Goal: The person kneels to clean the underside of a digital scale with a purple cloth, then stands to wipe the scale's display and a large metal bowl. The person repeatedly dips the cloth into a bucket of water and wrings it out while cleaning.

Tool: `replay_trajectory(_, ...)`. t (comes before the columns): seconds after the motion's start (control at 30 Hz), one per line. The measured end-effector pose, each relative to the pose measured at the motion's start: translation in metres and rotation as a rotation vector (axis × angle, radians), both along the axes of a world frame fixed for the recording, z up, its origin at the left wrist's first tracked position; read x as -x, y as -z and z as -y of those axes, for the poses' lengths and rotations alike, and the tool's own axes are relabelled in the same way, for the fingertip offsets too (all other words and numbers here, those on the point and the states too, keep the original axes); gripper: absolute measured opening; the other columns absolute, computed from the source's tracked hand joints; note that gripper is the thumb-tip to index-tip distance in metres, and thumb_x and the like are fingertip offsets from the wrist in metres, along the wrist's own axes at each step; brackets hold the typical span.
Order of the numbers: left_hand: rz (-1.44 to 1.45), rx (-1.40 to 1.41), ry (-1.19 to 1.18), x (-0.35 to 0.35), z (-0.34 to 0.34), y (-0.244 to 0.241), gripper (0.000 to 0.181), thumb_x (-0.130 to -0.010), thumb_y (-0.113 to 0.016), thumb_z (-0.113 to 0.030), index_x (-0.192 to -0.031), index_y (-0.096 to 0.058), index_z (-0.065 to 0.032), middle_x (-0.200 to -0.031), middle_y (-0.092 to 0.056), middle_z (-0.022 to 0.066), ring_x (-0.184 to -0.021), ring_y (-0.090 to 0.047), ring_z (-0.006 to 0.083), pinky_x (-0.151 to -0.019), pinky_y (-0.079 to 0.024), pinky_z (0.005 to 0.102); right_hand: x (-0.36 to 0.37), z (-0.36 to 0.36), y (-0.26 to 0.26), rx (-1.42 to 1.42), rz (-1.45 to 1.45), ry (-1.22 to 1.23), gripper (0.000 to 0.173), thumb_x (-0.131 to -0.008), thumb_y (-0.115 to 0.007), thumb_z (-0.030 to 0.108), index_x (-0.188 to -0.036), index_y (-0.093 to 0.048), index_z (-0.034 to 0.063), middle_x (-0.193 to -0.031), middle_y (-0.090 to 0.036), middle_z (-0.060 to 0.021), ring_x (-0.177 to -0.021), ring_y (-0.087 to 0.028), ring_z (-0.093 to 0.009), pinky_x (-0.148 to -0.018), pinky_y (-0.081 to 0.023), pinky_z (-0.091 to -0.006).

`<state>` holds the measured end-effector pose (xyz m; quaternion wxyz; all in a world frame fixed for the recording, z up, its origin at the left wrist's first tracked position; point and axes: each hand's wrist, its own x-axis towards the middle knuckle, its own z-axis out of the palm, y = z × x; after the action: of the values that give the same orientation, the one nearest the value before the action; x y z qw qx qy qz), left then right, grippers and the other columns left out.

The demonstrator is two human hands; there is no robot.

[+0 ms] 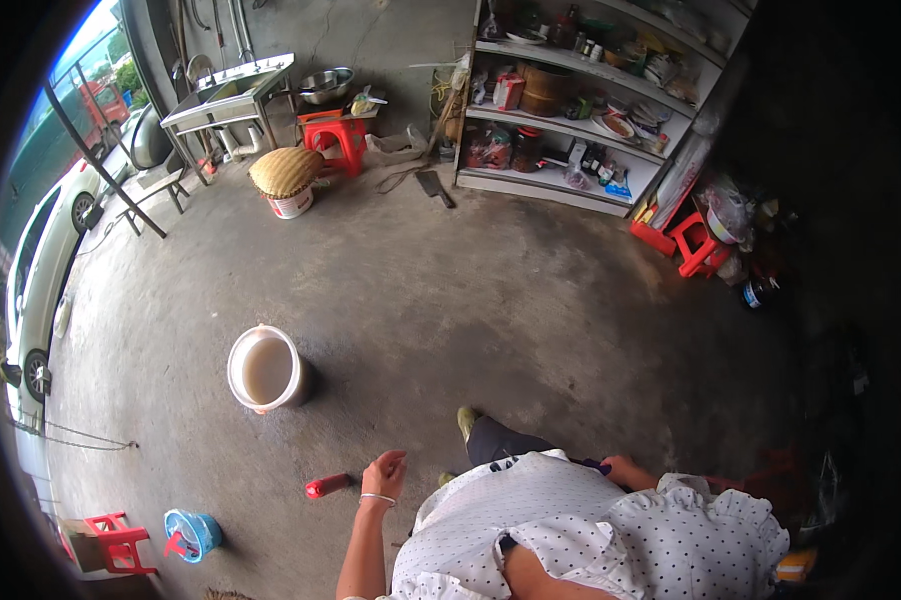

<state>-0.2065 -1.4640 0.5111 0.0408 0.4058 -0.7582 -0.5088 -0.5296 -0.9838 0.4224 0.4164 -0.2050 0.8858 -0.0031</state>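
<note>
My left hand [384, 474], with a light bracelet at the wrist, hangs loosely curled beside my body. I see nothing in it. A red cylindrical object [328, 486] is on the floor just left of it, not touching. My right hand [626, 472] is at my other side, partly hidden by my white dotted blouse [525, 495]. Its fingers are around a dark purple item [594, 466], apparently cloth. Ahead and to the left, a white plastic bucket [297, 375] stands upright on the concrete floor, holding cloudy liquid [269, 371].
A white shelf unit [540, 187] and a metal sink [229, 94] line the far wall. A cleaver-like blade [435, 189] lies on the floor near a bucket [291, 206] under a woven cover [285, 171]. A blue bucket [193, 535] and red stool [124, 541] stand lower left.
</note>
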Motion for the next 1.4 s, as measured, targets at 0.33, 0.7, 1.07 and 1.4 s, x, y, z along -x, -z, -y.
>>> replay_trajectory(0.33,0.024,-0.084,-0.084,0.106,0.134,-0.005,0.027,-0.087,-0.060,-0.017,-0.112,-0.066,-0.0086,-0.096,-0.071,0.0141,-0.088,-0.070,0.0241,-0.079,-0.053,0.0321,0.171,0.183,0.019,-0.251,-0.033,-0.281,0.053,-0.062,-0.077,0.030,-0.113,-0.069,0.0164,-0.112,-0.067,-0.0128,-0.105,-0.064,-0.028,-0.093,-0.050,-0.0371)
replay_trajectory(0.7,0.030,-0.137,-0.388,0.126,0.235,-0.022,0.024,-0.089,-0.061,-0.018,-0.109,-0.066,-0.0062,-0.089,-0.071,0.0135,-0.079,-0.070,0.0205,-0.073,-0.054,0.0308,0.218,0.707,-0.026,-0.073,-0.222,-0.364,0.054,-0.079,-0.062,0.015,-0.130,-0.043,0.0082,-0.131,-0.045,-0.0325,-0.119,-0.050,-0.047,-0.097,-0.045,-0.0505)
replay_trajectory(1.07,-0.073,-0.294,-0.697,0.050,0.295,0.074,0.026,-0.087,-0.062,-0.016,-0.111,-0.066,-0.0066,-0.090,-0.071,0.0138,-0.081,-0.069,0.0188,-0.074,-0.053,0.0304,-0.029,0.959,0.018,0.407,0.331,-0.716,0.058,-0.067,-0.071,0.027,-0.117,-0.052,0.0039,-0.104,-0.065,-0.0228,-0.101,-0.062,-0.037,-0.087,-0.049,-0.0422)
replay_trajectory(1.4,0.088,-0.123,-0.924,-0.022,0.407,0.156,0.025,-0.088,-0.060,-0.016,-0.110,-0.065,-0.0061,-0.094,-0.070,0.0156,-0.085,-0.069,0.0258,-0.077,-0.053,0.0344,-0.216,1.054,0.167,0.430,0.703,-0.404,0.046,-0.076,-0.078,0.028,-0.105,-0.058,-0.0012,-0.093,-0.064,-0.0124,-0.088,-0.060,-0.018,-0.078,-0.051,-0.0329)
